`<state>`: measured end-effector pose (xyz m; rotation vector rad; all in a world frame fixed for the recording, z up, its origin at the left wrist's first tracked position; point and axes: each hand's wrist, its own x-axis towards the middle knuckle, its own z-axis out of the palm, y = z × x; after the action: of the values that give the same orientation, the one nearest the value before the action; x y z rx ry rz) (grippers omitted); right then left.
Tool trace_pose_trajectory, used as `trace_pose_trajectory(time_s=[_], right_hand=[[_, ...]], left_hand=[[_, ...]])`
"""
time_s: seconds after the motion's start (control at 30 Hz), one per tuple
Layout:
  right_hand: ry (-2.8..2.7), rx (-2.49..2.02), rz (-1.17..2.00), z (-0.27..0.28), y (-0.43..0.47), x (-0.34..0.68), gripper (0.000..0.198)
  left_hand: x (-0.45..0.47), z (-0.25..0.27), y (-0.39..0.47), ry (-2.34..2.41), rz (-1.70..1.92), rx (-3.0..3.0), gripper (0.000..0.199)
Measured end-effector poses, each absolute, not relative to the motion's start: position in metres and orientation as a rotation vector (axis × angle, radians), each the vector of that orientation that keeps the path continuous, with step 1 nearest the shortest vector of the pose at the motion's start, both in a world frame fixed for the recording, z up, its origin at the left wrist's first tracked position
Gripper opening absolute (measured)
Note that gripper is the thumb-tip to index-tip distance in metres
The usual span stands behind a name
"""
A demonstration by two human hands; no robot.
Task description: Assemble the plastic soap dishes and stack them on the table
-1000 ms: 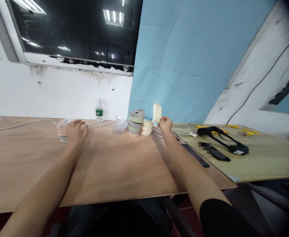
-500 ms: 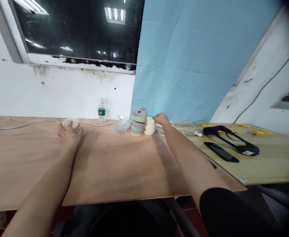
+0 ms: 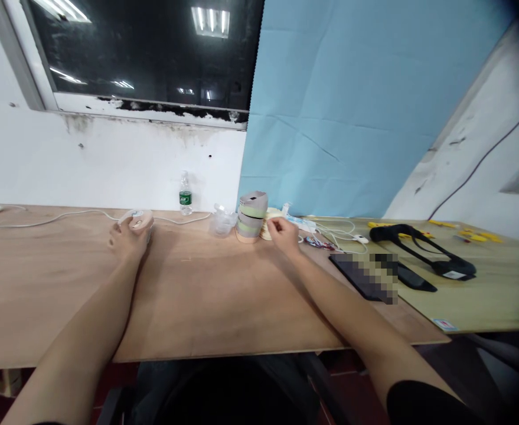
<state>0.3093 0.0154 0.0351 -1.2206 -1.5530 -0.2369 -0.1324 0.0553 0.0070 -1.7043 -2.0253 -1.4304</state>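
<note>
Toward the left of the table, my left hand is curled around a pale pinkish round roll, which looks like a roll of tape and rests on the wood. Right of centre, my right hand has its fingers curled together in a pinch. Whether anything small is between them cannot be made out. Just behind its fingertips stands a cream ribbed stack, partly covered by the hand. Grey and green bands in a stack stand to the left of that, beside some clear plastic cups.
A water bottle with a green label stands by the wall. White cables run along the back. On the right lie a dark tablet-like slab, partly pixelated, a black strap-like frame and several yellow pieces.
My right hand has come back toward me from behind the cream stack and now sits in front of its right side. My left hand stays at the roll. The view has shifted slightly.
</note>
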Motion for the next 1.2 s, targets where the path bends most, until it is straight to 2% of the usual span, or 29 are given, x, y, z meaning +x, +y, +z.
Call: trace_pose_trajectory(time_s=[0.07, 0.23, 0.37, 0.43, 0.53, 0.63, 0.7, 0.77, 0.87, 1.0, 1.2], right_hand=[[-1.681, -1.183, -0.223, 0.018, 0.002, 0.289, 0.026], [-2.113, -1.014, -0.125, -0.002, -0.011, 0.257, 0.027], [-2.142, -1.081, -0.024, 0.001, -0.013, 0.249, 0.072], [-2.165, -1.081, 0.015, 0.005, -0.015, 0.249, 0.088], [-2.272, -0.998, 0.072, 0.009, -0.019, 0.252, 0.082], [-2.255, -0.998, 0.167, 0.006, -0.02, 0.254, 0.071], [-2.139, -1.056, 0.305, -0.001, -0.017, 0.252, 0.062], [-1.953, -1.131, 0.512, -0.008, -0.011, 0.248, 0.064], [-1.656, -1.232, 0.785, -0.016, 0.0, 0.242, 0.074], [-1.466, -1.303, 0.985, -0.016, 0.007, 0.24, 0.075], [-1.535, -1.374, 0.975, -0.013, 0.006, 0.241, 0.077]], left_hand=[[-0.12, 0.014, 0.049, -2.001, -1.481, -1.555, 0.057], [-0.083, 0.025, 0.032, -1.478, -1.484, -2.048, 0.059], [-0.047, 0.022, 0.018, -1.076, -1.166, -2.562, 0.059], [-0.03, 0.019, 0.012, -0.888, -1.019, -2.731, 0.062], [-0.014, 0.014, 0.005, -0.768, -0.904, -2.846, 0.069], [-0.012, 0.012, 0.004, -0.749, -0.969, -2.838, 0.082], [-0.016, 0.012, 0.006, -0.776, -1.059, -2.803, 0.089], [-0.022, 0.013, 0.009, -0.858, -1.113, -2.763, 0.089], [-0.033, 0.013, 0.014, -0.991, -1.121, -2.726, 0.077], [-0.045, 0.011, 0.019, -1.101, -1.136, -2.718, 0.051], [-0.051, 0.011, 0.021, -1.18, -1.113, -2.645, 0.05]])
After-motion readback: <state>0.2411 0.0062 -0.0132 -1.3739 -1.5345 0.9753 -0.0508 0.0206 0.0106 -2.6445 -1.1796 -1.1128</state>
